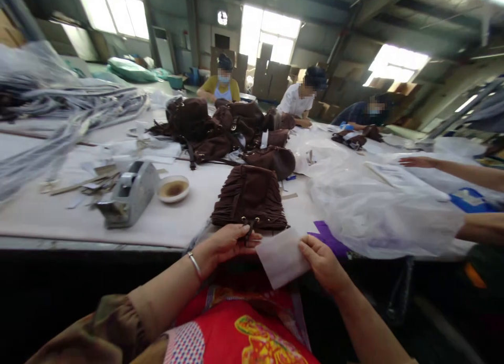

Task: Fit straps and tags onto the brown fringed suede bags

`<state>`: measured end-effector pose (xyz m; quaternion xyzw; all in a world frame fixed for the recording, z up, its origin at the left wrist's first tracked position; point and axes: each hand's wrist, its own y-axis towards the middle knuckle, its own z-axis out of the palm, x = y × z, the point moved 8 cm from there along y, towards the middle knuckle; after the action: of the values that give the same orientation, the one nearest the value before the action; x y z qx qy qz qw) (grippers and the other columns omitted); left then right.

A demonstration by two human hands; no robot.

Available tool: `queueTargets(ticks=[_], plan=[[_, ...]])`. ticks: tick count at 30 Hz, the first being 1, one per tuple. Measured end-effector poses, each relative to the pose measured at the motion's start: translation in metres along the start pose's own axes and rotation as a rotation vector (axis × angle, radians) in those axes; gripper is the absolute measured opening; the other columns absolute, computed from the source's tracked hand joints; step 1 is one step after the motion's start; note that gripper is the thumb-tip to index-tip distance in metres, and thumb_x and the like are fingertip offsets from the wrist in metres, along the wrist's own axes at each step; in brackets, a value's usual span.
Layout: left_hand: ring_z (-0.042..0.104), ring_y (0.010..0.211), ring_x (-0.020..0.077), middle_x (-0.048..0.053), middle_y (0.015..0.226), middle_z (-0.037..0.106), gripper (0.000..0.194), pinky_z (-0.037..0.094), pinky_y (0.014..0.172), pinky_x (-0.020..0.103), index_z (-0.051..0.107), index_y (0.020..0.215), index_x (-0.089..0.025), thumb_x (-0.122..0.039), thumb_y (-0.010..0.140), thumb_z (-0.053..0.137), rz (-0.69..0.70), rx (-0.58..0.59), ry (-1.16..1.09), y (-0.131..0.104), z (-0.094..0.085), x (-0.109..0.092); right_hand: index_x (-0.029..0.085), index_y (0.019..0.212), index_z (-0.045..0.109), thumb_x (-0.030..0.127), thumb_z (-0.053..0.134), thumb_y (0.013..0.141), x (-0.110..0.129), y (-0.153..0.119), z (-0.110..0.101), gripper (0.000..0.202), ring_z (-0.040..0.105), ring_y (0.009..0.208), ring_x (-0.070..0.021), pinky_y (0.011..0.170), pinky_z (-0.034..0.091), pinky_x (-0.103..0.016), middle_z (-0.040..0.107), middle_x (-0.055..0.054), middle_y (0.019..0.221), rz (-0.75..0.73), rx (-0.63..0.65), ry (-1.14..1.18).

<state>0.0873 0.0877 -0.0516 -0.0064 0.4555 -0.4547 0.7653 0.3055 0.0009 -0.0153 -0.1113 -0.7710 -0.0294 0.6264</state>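
Observation:
A dark brown fringed bag [252, 193] lies flat on the white table, its end with small gold rings toward me. At that near end, my left hand [232, 241] is closed in a pinch on a short dark strap [249, 231]. My right hand [321, 259] grips the right edge of a white sheet of paper [281, 256] between thumb and fingers. The sheet hangs in front of the table edge, its left corner close to my left fingertips. Behind my right hand, a purple strip [328, 238] lies at the table edge.
Several brown bags [232, 125] are heaped behind. On the left stand a tape dispenser [132, 193], a small dish [173, 189] and paper scraps [94, 180]. Clear plastic [354, 206] covers the right side, where another person's hands [417, 162] reach in. Several co-workers [222, 86] work across the table.

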Motion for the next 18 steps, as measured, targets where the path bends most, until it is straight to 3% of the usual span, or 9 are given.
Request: queueTargets(ticks=[3, 6, 9, 11, 13, 16, 18], plan=[[0.066, 0.088, 0.0249, 0.015, 0.093, 0.071, 0.027, 0.055, 0.08, 0.039, 0.071, 0.085, -0.01, -0.036, 0.078, 0.072, -0.011, 0.046, 0.0, 0.0, -0.004, 0.0, 0.021, 0.073, 0.06, 0.047, 0.059, 0.083, -0.003, 0.013, 0.029, 0.028, 0.048, 0.061, -0.0164, 0.057, 0.036, -0.028, 0.056, 0.001, 0.063, -0.057, -0.042, -0.249], [0.063, 0.076, 0.0195, 0.012, 0.086, 0.07, 0.028, 0.053, 0.07, 0.032, 0.07, 0.083, -0.009, -0.036, 0.076, 0.075, 0.014, 0.051, 0.031, 0.002, -0.005, -0.001, 0.021, 0.071, 0.06, 0.043, 0.056, 0.083, -0.001, 0.022, 0.039, 0.025, 0.05, 0.06, -0.0178, 0.057, 0.037, -0.029, 0.058, 0.001, 0.061, -0.074, -0.05, -0.395], [0.056, 0.063, 0.0131, 0.005, 0.074, 0.067, 0.023, 0.045, 0.059, 0.025, 0.069, 0.078, -0.011, -0.033, 0.074, 0.076, 0.025, -0.019, 0.075, 0.003, -0.007, -0.001, 0.021, 0.069, 0.061, 0.042, 0.061, 0.079, 0.0, 0.032, 0.043, 0.023, 0.051, 0.058, -0.0179, 0.056, 0.037, -0.029, 0.059, 0.001, 0.058, -0.016, -0.053, -0.377], [0.051, 0.059, 0.0113, 0.003, 0.069, 0.064, 0.021, 0.04, 0.056, 0.023, 0.068, 0.073, -0.013, -0.032, 0.075, 0.075, 0.03, -0.08, 0.11, 0.004, -0.009, 0.001, 0.021, 0.071, 0.063, 0.045, 0.067, 0.075, -0.002, 0.035, 0.048, 0.025, 0.052, 0.057, -0.0176, 0.055, 0.038, -0.029, 0.06, 0.001, 0.059, 0.053, -0.065, -0.192], [0.049, 0.058, 0.0111, 0.002, 0.066, 0.062, 0.021, 0.037, 0.055, 0.023, 0.067, 0.069, -0.013, -0.032, 0.077, 0.072, 0.059, -0.14, 0.144, 0.004, -0.014, 0.001, 0.021, 0.081, 0.065, 0.051, 0.072, 0.073, -0.005, 0.032, 0.058, 0.032, 0.058, 0.062, -0.0191, 0.059, 0.044, -0.03, 0.066, 0.0, 0.068, 0.109, -0.068, 0.154], [0.05, 0.059, 0.0131, 0.002, 0.065, 0.061, 0.023, 0.036, 0.056, 0.025, 0.068, 0.068, -0.015, -0.035, 0.079, 0.069, 0.108, -0.215, 0.186, 0.004, -0.02, 0.002, 0.024, 0.106, 0.065, 0.062, 0.07, 0.075, -0.004, 0.015, 0.082, 0.049, 0.066, 0.094, -0.0271, 0.082, 0.052, -0.04, 0.072, -0.007, 0.104, 0.147, 0.01, 0.62], [0.05, 0.061, 0.0141, 0.003, 0.063, 0.061, 0.024, 0.036, 0.056, 0.026, 0.068, 0.069, -0.015, -0.038, 0.079, 0.069, 0.131, -0.243, 0.207, 0.004, -0.022, 0.003, 0.026, 0.119, 0.063, 0.065, 0.066, 0.078, -0.005, 0.0, 0.099, 0.057, 0.063, 0.111, -0.0306, 0.093, 0.049, -0.046, 0.069, -0.01, 0.12, 0.167, 0.083, 0.728]])
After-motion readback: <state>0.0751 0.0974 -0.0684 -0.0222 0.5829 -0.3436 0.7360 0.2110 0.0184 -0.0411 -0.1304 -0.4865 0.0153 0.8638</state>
